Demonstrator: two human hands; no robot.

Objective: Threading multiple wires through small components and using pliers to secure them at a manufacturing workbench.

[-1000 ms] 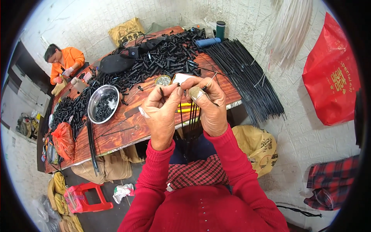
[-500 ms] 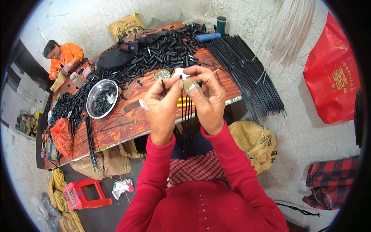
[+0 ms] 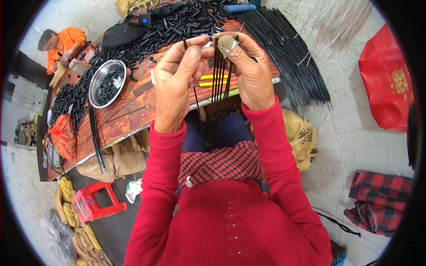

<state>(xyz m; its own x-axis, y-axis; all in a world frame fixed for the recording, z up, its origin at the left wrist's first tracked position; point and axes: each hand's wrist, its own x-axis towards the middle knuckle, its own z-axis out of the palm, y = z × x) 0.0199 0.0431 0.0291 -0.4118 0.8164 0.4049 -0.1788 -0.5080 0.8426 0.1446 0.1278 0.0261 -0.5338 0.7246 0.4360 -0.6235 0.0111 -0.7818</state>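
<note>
My left hand (image 3: 174,82) is closed around a thin black rod (image 3: 196,99), whose dark tip sticks up above the fingers. Beside it, my right hand (image 3: 252,66) grips a bundle of several thin black rods (image 3: 218,84) hanging down over my lap. Tan tape (image 3: 227,44) wraps my right thumb, and a thin pale stick pokes up by the right fingers. The two hands are apart, held over the table's near edge. Just behind the bundle lie two yellow bars (image 3: 208,81), perhaps tool handles.
Black tubular parts (image 3: 177,26) heap across the wooden table (image 3: 128,116). A metal bowl (image 3: 101,103) holds small black rings. Long black rods (image 3: 284,53) lie at the right. A red bag (image 3: 62,137) sits left; a red stool (image 3: 116,206) stands below. A person in orange (image 3: 71,40) works far left.
My left hand has drawn away from the right, leaving a gap between them. The rod bundle shows more fully now. The whole view has shifted, with the table higher in it.
</note>
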